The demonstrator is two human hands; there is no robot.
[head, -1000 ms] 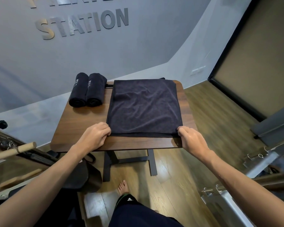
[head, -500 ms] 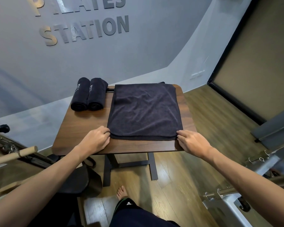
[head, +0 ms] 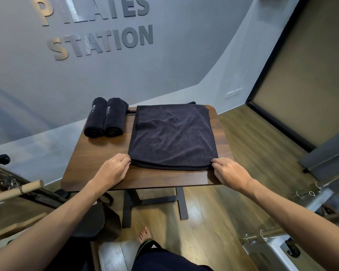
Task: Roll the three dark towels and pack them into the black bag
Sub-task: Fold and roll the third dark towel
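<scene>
Third towel [head: 172,135] folded flat on the table [head: 98,153], near edge doubled and lying parallel to the table's front. Left hand [head: 113,170] at the near left corner, fingers curled and pinching the layers; right hand [head: 230,173] at the near right corner, pinching likewise. Two rolled towels [head: 106,118] side by side, touching, at the far left of the table, well apart from the flat one. Something dark [head: 191,102] poking out behind the towel's far edge, possibly the bag, but too little showing to tell. Likely step: starting the roll away from the body. Risks from here: uneven start if one corner turns before the other, giving a cone instead of a cylinder; layers sliding on each other, since the fold is loose and creased across the middle, leaving a baggy roll that springs open; far edge pushed off the back of the table, as it already reaches the rim; loose roll too fat for the bag.
</scene>
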